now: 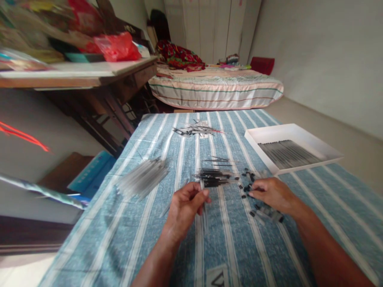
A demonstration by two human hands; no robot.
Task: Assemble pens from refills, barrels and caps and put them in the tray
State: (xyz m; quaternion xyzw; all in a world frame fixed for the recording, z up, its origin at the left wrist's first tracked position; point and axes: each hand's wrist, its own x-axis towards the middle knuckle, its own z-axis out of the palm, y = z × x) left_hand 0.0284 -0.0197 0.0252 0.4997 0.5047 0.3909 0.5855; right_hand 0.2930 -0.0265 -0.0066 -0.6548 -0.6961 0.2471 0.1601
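Observation:
My left hand (190, 205) is closed around a clear pen barrel (205, 219), held near the middle of the table. Just beyond its fingertips lies a bunch of dark pen refills (214, 175). To the left, a pile of clear pen barrels (145, 177) rests on the cloth. My right hand (271, 194) is pinched down among small black pen plugs (247, 187); what its fingertips hold is hidden. Nearer to me, below that hand, are several clear pen caps with black ends (266, 213).
A white box (295, 169) holding rows of finished-looking pens (289, 153) stands at the right. More thin pen parts (199, 129) lie at the far end of the striped tablecloth (179, 247). A bed (215, 89) is beyond, and a cluttered desk (119, 71) at left.

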